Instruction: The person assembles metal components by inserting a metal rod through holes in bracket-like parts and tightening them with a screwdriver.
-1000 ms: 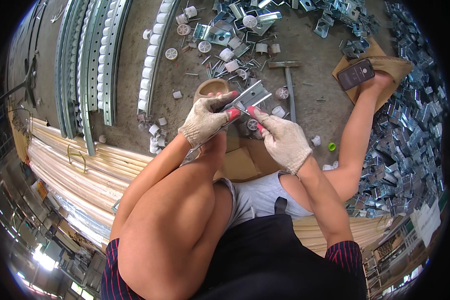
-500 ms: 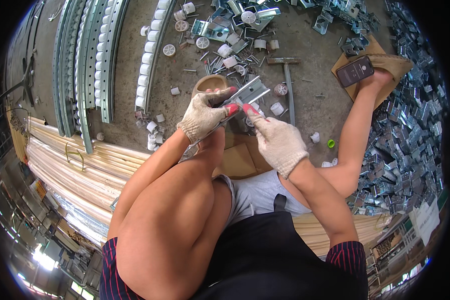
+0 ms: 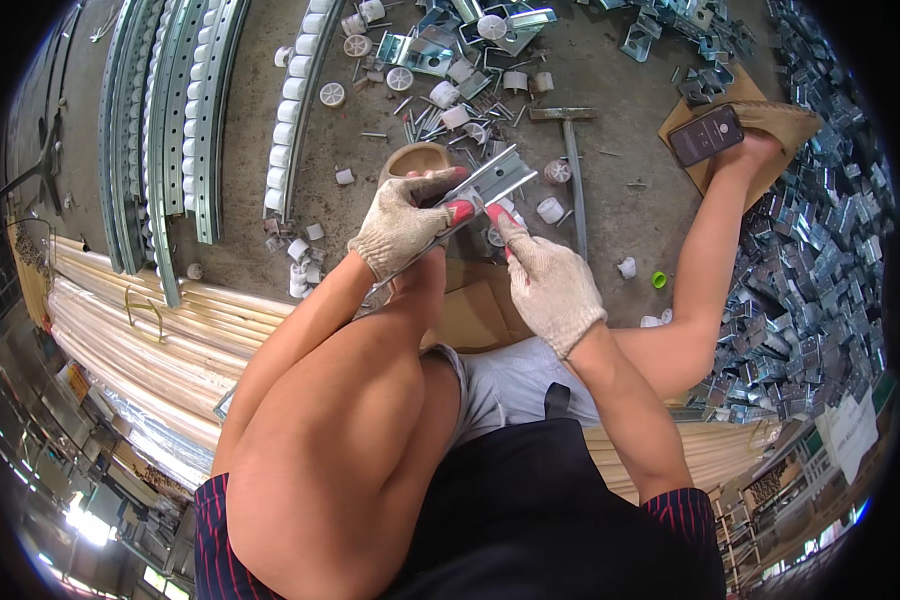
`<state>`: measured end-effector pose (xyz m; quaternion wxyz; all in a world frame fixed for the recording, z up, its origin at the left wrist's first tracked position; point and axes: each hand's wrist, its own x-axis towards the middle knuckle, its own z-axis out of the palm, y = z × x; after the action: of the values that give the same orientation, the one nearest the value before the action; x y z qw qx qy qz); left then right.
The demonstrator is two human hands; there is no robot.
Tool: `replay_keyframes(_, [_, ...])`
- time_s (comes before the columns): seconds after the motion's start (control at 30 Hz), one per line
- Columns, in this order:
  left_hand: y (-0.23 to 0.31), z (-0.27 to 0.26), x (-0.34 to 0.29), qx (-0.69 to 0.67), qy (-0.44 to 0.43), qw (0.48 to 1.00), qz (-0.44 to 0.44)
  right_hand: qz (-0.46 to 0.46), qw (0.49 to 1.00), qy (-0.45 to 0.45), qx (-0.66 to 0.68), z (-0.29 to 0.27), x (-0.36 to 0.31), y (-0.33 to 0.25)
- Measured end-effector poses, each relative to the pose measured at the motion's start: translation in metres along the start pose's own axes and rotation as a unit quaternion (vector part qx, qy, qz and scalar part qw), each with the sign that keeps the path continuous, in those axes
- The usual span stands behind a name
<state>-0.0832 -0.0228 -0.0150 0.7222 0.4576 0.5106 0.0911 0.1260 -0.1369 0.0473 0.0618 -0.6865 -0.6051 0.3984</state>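
In the head view, a white rectangular sign (image 3: pixel 850 432) with dark print leans at about 4 o'clock, near the rim, just below the heap of shiny metal brackets (image 3: pixel 800 290) that fills the right side from 2 to 4 o'clock. A flat piece of brown cardboard (image 3: pixel 760 115) lies on the concrete floor (image 3: pixel 610 190) at 2 o'clock, with a dark phone (image 3: pixel 705 135) on it and a bare foot resting on its edge. Another brown cardboard sheet (image 3: pixel 475 310) lies under the raised knee, near the centre. The left hand (image 3: pixel 402 222), in a white knit glove with red fingertips, has its grip closed around a short silver metal channel (image 3: pixel 490 185), held above the floor just above centre at 12 o'clock. The right hand (image 3: pixel 550 285), gloved alike, pinches the channel's near edge with its fingertips. A hammer (image 3: pixel 570 170) lies on the floor just beyond the channel. White plastic rollers (image 3: pixel 455 95) are scattered at 12 o'clock, and long perforated metal rails (image 3: pixel 165 130) lie at 10 o'clock.
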Motion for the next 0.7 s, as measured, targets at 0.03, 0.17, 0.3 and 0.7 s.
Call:
replay_keyframes(0.03, [0.003, 0.000, 0.000, 0.008, 0.000, 1.000, 0.005, -0.014, 1.000, 0.004, -0.001, -0.002, 0.002, 0.002])
replay_keyframes(0.17, [0.007, 0.002, -0.002, 0.019, 0.013, 1.000, 0.015, -0.018, 1.000, -0.010, -0.007, -0.009, 0.013, 0.001])
replay_keyframes(0.3, [-0.005, -0.008, 0.001, 0.105, -0.010, 0.994, 0.029, -0.034, 0.999, -0.017, -0.011, -0.008, 0.024, -0.009])
replay_keyframes(0.7, [0.012, 0.004, -0.007, 0.027, 0.005, 1.000, 0.000, -0.012, 0.999, -0.030, -0.017, -0.012, 0.017, -0.001])
